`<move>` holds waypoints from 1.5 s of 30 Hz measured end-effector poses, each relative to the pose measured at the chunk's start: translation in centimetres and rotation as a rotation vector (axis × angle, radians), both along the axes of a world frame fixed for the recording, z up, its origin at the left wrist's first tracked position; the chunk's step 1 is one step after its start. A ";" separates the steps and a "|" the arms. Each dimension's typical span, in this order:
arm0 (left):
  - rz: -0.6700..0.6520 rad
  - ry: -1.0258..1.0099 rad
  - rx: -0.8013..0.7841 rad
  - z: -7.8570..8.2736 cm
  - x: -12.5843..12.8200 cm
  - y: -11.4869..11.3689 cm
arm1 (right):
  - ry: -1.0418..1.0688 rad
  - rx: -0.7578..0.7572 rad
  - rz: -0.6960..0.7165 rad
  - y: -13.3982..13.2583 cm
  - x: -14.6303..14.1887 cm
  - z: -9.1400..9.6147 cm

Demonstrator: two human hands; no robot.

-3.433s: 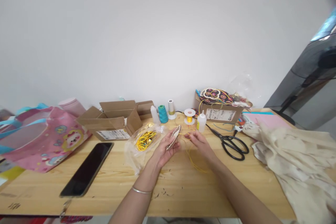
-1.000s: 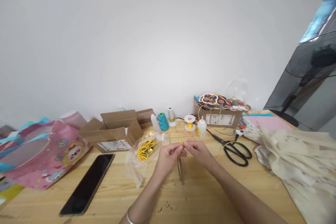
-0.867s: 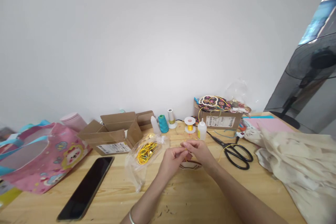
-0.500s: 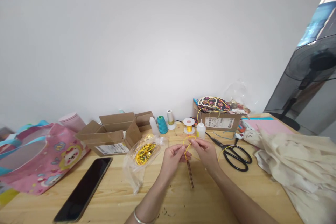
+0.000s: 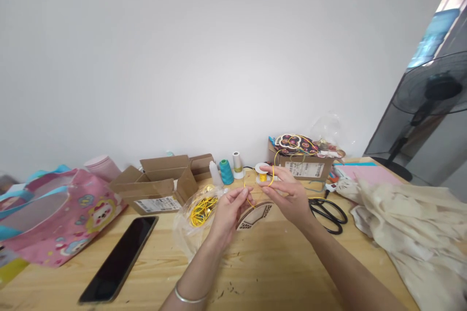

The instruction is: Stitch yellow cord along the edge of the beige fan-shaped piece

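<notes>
My left hand (image 5: 228, 210) pinches a thin yellow cord (image 5: 272, 181) above the wooden table (image 5: 277, 272). My right hand (image 5: 288, 193) pinches the same cord a little higher and to the right, so the cord makes a loop between the two hands. A flat fan-shaped wooden piece (image 5: 254, 215) hangs from the cord just below my hands. A clear plastic bag of yellow cords (image 5: 199, 208) lies just left of my left hand.
Black scissors (image 5: 328, 209) lie right of my right hand. At the back stand a small yellow cord spool (image 5: 262, 172), a teal thread cone (image 5: 225, 171), open cardboard boxes (image 5: 160, 184) and a box of ornaments (image 5: 304, 155). A phone (image 5: 120, 256), pink bag (image 5: 54, 214) and cream cloth (image 5: 412, 223) flank me.
My right hand has risen and moved right, drawing the cord into a wider loop. The wooden piece has swung from edge-on to face-up beneath my hands.
</notes>
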State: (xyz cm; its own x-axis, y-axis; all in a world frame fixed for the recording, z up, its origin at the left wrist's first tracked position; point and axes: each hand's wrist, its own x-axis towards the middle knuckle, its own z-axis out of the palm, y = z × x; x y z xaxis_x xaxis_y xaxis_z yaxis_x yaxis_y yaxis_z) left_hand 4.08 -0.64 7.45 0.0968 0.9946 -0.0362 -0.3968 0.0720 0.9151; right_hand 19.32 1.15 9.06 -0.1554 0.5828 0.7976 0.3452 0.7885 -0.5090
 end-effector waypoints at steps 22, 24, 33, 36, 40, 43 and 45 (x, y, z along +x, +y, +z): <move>-0.218 0.542 0.259 1.8 -1.4 0.1 | -0.005 -0.048 0.221 0.5 -1.6 -0.3; -0.289 0.581 0.281 2.2 -1.6 0.0 | -0.024 -0.138 0.232 0.6 -1.7 -0.2; -0.296 0.475 0.154 1.3 -1.8 0.2 | -0.024 -0.565 0.323 1.3 -2.0 0.0; -0.288 0.319 0.106 0.7 -2.0 0.5 | -0.015 -0.666 0.381 1.1 -1.6 -0.8; -0.268 0.319 0.118 0.7 -2.1 0.6 | -0.147 -0.706 0.518 0.5 -1.7 -2.8; -0.270 0.454 0.157 0.9 -1.9 0.7 | -0.148 -0.751 0.466 0.2 -2.5 -4.5; -0.283 0.526 0.187 1.0 -1.8 0.7 | -0.087 -0.775 0.417 0.2 -3.0 -5.4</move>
State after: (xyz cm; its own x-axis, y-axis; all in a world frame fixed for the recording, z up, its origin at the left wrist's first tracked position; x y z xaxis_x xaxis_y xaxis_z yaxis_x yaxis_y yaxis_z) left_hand 2.29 0.09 8.43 0.3739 0.9272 0.0213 0.1215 -0.0717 0.9900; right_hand 16.32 1.38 3.67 -0.5179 0.8368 0.1774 0.1685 0.3032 -0.9379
